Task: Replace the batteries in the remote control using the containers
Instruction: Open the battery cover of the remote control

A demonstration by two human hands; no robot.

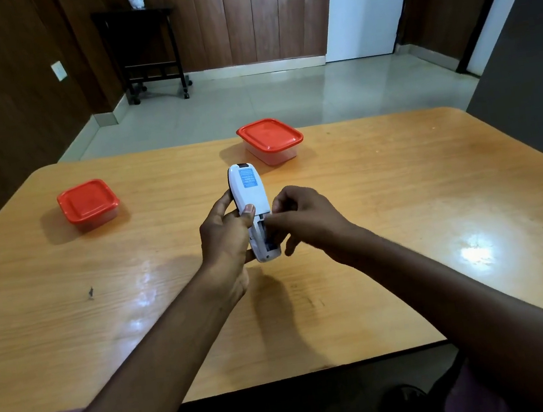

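Note:
A white remote control (pixel 250 194) with a blue label is held back side up above the middle of the wooden table (pixel 403 223). My left hand (pixel 226 243) grips it around its lower half, thumb on the back. Its battery compartment (pixel 265 237) is uncovered, with something dark inside. My right hand (pixel 302 215) pinches at the compartment's right edge with curled fingers; what the fingertips hold is hidden. Two clear containers with red lids stand closed: one (pixel 88 204) at the left, one (pixel 270 140) near the far edge.
Beyond the table lies a tiled floor, with a dark wheeled side table (pixel 152 48) against the wooden wall. A grey panel (pixel 528 68) stands at the far right. The table's near edge runs just above my lap.

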